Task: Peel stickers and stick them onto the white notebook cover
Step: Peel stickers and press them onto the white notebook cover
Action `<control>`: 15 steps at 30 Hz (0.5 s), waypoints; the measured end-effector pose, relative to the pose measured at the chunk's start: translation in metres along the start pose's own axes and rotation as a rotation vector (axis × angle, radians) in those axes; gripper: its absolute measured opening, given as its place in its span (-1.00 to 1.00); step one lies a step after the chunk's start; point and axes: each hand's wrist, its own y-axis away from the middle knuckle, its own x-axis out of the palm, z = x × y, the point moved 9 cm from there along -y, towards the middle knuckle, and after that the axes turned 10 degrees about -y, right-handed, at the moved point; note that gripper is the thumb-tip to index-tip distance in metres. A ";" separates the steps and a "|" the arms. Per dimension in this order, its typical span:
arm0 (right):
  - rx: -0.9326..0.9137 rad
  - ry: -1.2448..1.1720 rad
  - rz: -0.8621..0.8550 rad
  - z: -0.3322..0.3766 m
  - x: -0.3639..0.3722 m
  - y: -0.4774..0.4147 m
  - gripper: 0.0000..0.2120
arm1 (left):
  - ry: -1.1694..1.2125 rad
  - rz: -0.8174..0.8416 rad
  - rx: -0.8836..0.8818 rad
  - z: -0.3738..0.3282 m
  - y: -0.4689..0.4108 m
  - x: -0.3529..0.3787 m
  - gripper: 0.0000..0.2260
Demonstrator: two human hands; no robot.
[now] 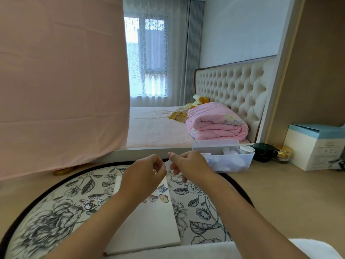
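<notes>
The white notebook (149, 225) lies on a round floral mat (56, 212) in front of me, with a few cartoon stickers (160, 193) stuck on its upper cover. Above the notebook's far end, my left hand (143, 174) and my right hand (188, 165) are raised close together. Both pinch a small white sticker piece (168, 165) between their fingertips. A loose cartoon sticker (91, 202) lies on the mat to the left of the notebook. My forearms hide part of the cover.
A clear plastic box (227, 157) with small items stands just behind my right hand. Dark and gold jars (265, 152) and a white-blue carton (315, 146) sit at the right. A pink cloth (61, 81) hangs at the left; a bed lies beyond.
</notes>
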 end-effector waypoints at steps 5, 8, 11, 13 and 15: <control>0.114 -0.073 0.068 0.005 0.045 0.016 -0.69 | -0.343 -0.167 0.266 0.004 0.025 -0.034 -0.83; 0.180 -0.031 0.123 0.002 0.069 0.023 -0.76 | -0.445 -0.232 0.384 0.010 0.039 -0.047 -0.84; 0.221 -0.060 0.171 -0.002 0.089 0.027 -0.80 | -0.474 -0.260 0.512 0.018 0.054 -0.054 -0.79; 0.230 -0.038 0.219 -0.005 0.099 0.030 -0.81 | -0.500 -0.230 0.596 0.026 0.061 -0.053 -0.77; 0.220 0.009 0.269 -0.007 0.107 0.031 -0.80 | -0.523 -0.171 0.657 0.035 0.069 -0.051 -0.74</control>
